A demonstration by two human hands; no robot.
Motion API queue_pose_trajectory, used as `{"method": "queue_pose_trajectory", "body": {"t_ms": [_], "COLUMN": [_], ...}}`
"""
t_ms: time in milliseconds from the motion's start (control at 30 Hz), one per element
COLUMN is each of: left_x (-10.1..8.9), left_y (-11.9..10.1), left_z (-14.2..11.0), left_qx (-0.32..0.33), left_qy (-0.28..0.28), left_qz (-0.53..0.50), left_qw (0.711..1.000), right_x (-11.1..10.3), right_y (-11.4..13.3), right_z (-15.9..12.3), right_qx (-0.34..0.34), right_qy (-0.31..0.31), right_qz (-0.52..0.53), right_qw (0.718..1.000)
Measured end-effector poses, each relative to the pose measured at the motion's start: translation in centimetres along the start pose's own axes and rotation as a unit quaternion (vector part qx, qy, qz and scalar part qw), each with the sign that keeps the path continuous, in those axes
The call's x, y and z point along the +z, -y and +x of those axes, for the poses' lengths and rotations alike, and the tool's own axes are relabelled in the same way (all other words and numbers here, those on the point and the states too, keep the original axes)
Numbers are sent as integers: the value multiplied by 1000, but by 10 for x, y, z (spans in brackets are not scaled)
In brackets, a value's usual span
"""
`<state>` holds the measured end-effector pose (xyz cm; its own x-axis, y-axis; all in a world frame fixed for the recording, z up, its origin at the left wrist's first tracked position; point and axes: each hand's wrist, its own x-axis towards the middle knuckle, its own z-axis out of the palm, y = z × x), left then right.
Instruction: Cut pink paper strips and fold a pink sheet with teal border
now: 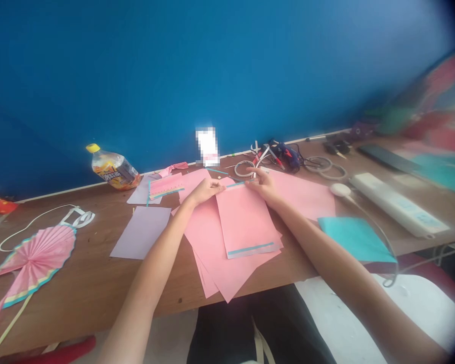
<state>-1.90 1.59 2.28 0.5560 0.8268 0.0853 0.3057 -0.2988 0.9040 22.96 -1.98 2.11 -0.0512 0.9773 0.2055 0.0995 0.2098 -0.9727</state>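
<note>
2 corners, pink paper sheet [245, 222], pinched by left hand [207, 191], right hand [261, 186].

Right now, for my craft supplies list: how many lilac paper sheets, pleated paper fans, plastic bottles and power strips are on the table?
Lilac paper sheets: 2
Pleated paper fan: 1
Plastic bottle: 1
Power strip: 1
Total: 5

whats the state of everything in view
left hand, holding top edge of pink paper sheet
right hand, holding same edge
pink paper sheet, on other pink sheets, teal strips on two edges
paper fan, spread open
plastic bottle, on its side, capped
</note>
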Motion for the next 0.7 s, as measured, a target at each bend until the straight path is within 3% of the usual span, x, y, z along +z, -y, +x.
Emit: {"method": "queue_pose_trajectory", "body": {"t_ms": [133,300,600,700], "left_x": [3,12,20,21], "left_y": [-3,-12,-11,-9], "left_z": [0,1,4,6], "left_qx": [10,23,35,33], "left_qy": [3,61,65,46], "left_qz": [-19,-13,51,87], "left_qw": [1000,998,996,995], "right_x": [0,7,15,16], "right_y": [-1,-1,6,6], "right_z": [1,-2,-8,-8], "right_qx": [-28,-69,-79,-80], "right_qy": [12,34,87,79], "right_qz": [-39,-100,-99,-101], "right_qw": [999,992,988,989]}}
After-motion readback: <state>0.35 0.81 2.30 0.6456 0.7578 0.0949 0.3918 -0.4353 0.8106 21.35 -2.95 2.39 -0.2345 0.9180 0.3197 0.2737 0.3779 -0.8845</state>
